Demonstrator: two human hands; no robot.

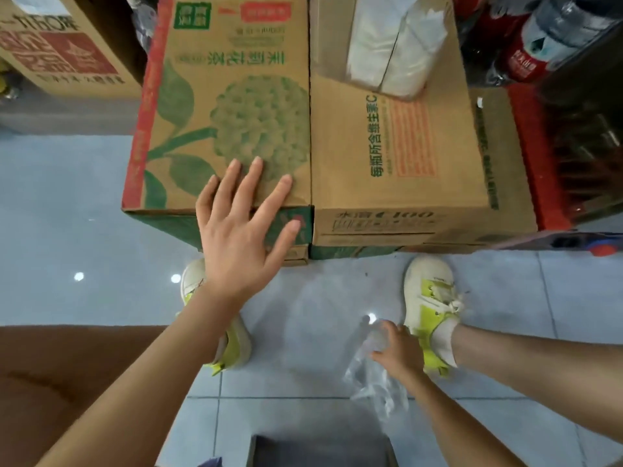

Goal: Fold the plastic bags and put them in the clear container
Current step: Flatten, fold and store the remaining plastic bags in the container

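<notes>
Plastic bag [371, 385] aside, the largest thing is the green-printed cardboard box [219, 106] at upper centre; the left hand [241, 224] lies flat on it, fingers spread. At lower right, beside a shoe [428, 298], the right hand [399, 353] clutches the crumpled clear bag above the floor tiles [67, 197]: light, limp, slippery, likely best pinched at a corner.

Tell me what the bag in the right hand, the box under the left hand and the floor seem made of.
Bag: thin clear plastic film, apparently; see-through and crumpled. Box: brown cardboard, matte, with green and red print. Floor: probably glazed tile, glossy, with light reflections and grout lines.
</notes>
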